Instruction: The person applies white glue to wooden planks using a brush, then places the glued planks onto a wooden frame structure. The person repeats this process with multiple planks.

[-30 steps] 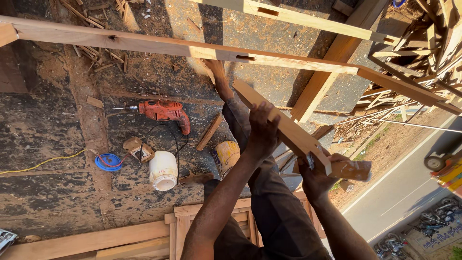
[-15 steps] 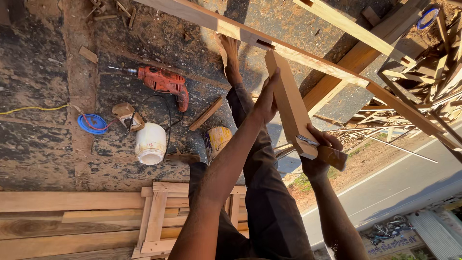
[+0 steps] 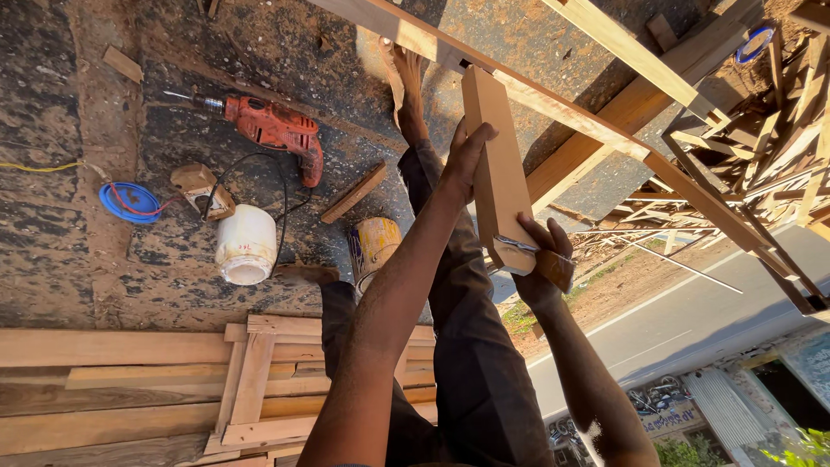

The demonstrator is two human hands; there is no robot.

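Short pale wood block (image 3: 499, 177) sits centre-right of frame, upright, top end butted against a long timber rail (image 3: 553, 99) running diag. from top centre down to the right edge. Left hand (image 3: 467, 151) wraps the block's upper left edge, fingers curled over it. Right hand (image 3: 540, 255) is clenched on the block's lower end together w/ a brown wooden-handled tool (image 3: 553, 270); metal part shows at the block's bottom corner, can't tell what kind of tool.

Packages/labels: yellow tin (image 3: 373, 246) w/ worn paper label, centre of frame just left of the left forearm, on the ground. White plastic jar (image 3: 245, 245) w/ small red mark, left of the tin. Blue round lid (image 3: 130, 202) at left, red & yellow cord across it. Lower right: shopfront signs (image 3: 670, 415) by the road (image 3: 692, 320), too small to tell more.

Around: orange power drill (image 3: 275, 130) upper left on dark ground, black cable looping to a small wooden piece (image 3: 201, 190). Loose wood strip (image 3: 354, 192) btwn drill and tin. Flat wooden frames and planks (image 3: 130, 380) lower left. Pile of offcut sticks (image 3: 778, 147) upper right. A second rail (image 3: 631, 56) crosses above the first. Person's dark trousers (image 3: 467, 346) and bare foot (image 3: 406, 78) lie beneath the block, hiding ground there.
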